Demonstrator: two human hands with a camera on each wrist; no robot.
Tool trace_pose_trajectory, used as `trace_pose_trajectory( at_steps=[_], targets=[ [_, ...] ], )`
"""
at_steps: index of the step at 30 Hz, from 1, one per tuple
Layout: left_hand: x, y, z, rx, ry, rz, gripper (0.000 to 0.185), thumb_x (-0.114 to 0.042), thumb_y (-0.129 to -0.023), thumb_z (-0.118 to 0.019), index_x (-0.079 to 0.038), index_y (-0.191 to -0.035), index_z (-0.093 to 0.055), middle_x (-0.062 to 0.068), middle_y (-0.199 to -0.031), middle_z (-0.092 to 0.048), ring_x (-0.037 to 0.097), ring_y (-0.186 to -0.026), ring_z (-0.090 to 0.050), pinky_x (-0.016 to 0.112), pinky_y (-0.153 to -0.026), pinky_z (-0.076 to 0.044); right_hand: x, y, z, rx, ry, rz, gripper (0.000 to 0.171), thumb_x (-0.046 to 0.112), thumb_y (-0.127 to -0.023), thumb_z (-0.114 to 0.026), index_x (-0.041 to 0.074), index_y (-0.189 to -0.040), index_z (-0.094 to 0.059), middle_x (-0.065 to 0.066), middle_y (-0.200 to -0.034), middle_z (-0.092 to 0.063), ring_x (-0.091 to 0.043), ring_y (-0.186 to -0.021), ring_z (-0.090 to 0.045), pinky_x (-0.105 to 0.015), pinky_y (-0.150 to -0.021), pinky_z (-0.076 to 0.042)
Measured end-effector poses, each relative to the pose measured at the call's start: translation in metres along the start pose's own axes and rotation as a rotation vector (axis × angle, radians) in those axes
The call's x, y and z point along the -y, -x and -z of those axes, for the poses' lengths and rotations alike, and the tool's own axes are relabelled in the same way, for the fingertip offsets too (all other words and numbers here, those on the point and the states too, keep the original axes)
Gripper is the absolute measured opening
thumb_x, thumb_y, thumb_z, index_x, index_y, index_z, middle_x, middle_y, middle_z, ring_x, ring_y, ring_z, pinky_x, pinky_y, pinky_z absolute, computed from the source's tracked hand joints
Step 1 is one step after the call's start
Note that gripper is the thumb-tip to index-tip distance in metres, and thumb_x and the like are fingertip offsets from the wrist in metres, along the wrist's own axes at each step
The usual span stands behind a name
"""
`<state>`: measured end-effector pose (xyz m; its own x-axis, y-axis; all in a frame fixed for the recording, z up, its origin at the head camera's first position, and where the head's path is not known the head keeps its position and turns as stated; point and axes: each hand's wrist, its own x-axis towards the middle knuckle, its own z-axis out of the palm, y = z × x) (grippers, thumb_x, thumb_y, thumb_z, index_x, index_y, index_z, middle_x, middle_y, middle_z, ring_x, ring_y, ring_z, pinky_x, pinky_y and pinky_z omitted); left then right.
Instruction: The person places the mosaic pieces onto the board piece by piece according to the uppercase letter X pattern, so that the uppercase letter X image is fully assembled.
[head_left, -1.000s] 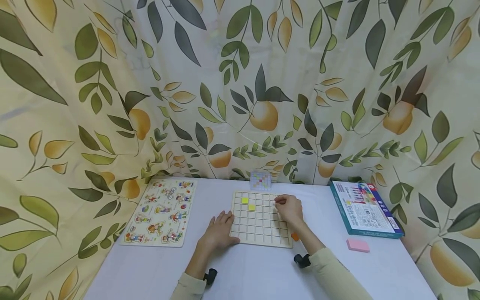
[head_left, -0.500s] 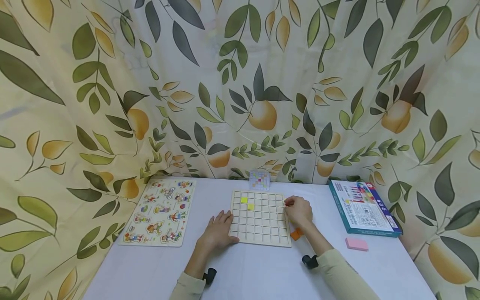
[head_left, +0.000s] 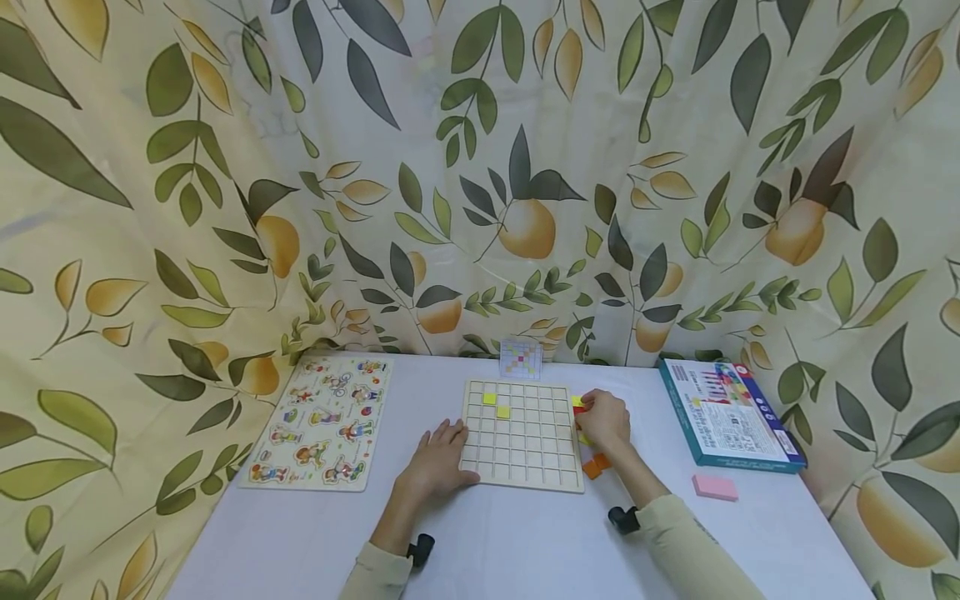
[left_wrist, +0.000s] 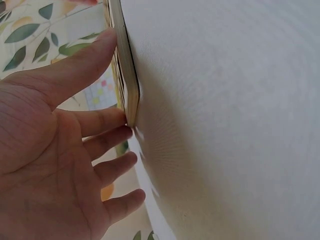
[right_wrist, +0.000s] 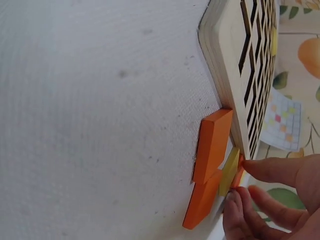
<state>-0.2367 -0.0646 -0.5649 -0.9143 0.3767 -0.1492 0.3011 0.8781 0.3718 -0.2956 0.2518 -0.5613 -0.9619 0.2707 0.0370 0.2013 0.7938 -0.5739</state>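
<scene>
Here, from the head, resting left hand on left edge of grid board, pinching red tile right of it with right hand. From left wrist, touching edge with straight fingers. From right wrist, pinching beside orange tiles.

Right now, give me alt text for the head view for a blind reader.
A person's left hand rests against the left edge of a pale grid board holding two yellow squares, while the right hand touches loose coloured tiles beside its right edge. Also on the white table are a picture board, a pattern card, a box and a pink block.
</scene>
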Motion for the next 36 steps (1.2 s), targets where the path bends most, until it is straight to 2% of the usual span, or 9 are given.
trace_pose_trajectory(
  at_steps=[4,9,14,20,24,30,36],
  targets=[
    [0.0005,-0.0014,-0.0001,0.0,0.006,0.006,0.09,-0.046,-0.09,-0.08,-0.002,-0.158,-0.042,0.014,-0.167,-0.035,0.036,-0.157,-0.024,0.059,-0.126,-0.021,-0.0001,-0.0002,-0.0009,-0.016,-0.012,-0.021,0.03,0.007,-0.084,-0.079,-0.004,-0.111,-0.072,-0.017,-0.095,-0.074,-0.033,-0.085,-0.066,-0.042,-0.073,-0.054],
    [0.0008,-0.0031,0.0,-0.002,0.011,0.006,0.09,-0.046,-0.09,-0.08,-0.002,-0.158,-0.041,0.013,-0.168,-0.035,0.036,-0.158,-0.024,0.059,-0.126,-0.021,0.0011,0.0007,0.0005,-0.031,-0.025,-0.026,0.029,0.007,-0.084,-0.08,-0.004,-0.109,-0.072,-0.019,-0.097,-0.074,-0.032,-0.083,-0.066,-0.042,-0.071,-0.055],
    [0.0017,-0.003,-0.0005,0.002,0.011,0.007,0.09,-0.046,-0.09,-0.08,-0.002,-0.158,-0.041,0.014,-0.168,-0.034,0.036,-0.157,-0.024,0.059,-0.126,-0.021,-0.0013,-0.0001,-0.002,-0.014,-0.036,-0.057,0.028,0.01,-0.087,-0.079,-0.002,-0.111,-0.072,-0.018,-0.099,-0.074,-0.032,-0.086,-0.066,-0.042,-0.075,-0.055],
    [0.0018,0.0001,0.0029,-0.006,0.016,0.011,0.09,-0.044,-0.089,-0.081,-0.001,-0.157,-0.042,0.014,-0.167,-0.035,0.036,-0.157,-0.025,0.059,-0.126,-0.022,-0.0054,-0.0028,-0.0062,-0.06,-0.079,-0.075,0.021,0.009,-0.09,-0.077,-0.001,-0.109,-0.073,-0.016,-0.097,-0.074,-0.03,-0.086,-0.068,-0.042,-0.079,-0.06],
    [0.002,-0.0001,0.0033,-0.009,0.016,0.014,0.09,-0.044,-0.089,-0.081,-0.001,-0.158,-0.042,0.014,-0.167,-0.035,0.036,-0.157,-0.025,0.059,-0.126,-0.021,-0.0046,-0.0059,-0.0059,-0.072,-0.131,-0.078,0.019,0.008,-0.09,-0.078,-0.001,-0.107,-0.074,-0.015,-0.095,-0.073,-0.028,-0.084,-0.068,-0.038,-0.075,-0.061],
    [-0.0001,-0.0002,0.0007,0.006,0.026,0.01,0.088,-0.044,-0.09,-0.08,-0.001,-0.158,-0.042,0.014,-0.167,-0.035,0.036,-0.157,-0.025,0.059,-0.126,-0.021,-0.0047,-0.0066,-0.0042,-0.045,-0.193,-0.124,0.019,0.008,-0.09,-0.078,-0.001,-0.107,-0.075,-0.014,-0.092,-0.074,-0.024,-0.077,-0.067,-0.027,-0.062,-0.056],
    [0.0004,-0.0003,-0.0011,-0.004,0.028,0.008,0.088,-0.044,-0.09,-0.081,-0.002,-0.157,-0.043,0.013,-0.167,-0.035,0.035,-0.157,-0.026,0.058,-0.126,-0.022,-0.0038,-0.0058,-0.0018,-0.04,-0.252,-0.148,0.027,0.005,-0.092,-0.074,0.004,-0.119,-0.074,-0.016,-0.104,-0.074,-0.026,-0.084,-0.069,-0.023,-0.063,-0.058]
  ],
)
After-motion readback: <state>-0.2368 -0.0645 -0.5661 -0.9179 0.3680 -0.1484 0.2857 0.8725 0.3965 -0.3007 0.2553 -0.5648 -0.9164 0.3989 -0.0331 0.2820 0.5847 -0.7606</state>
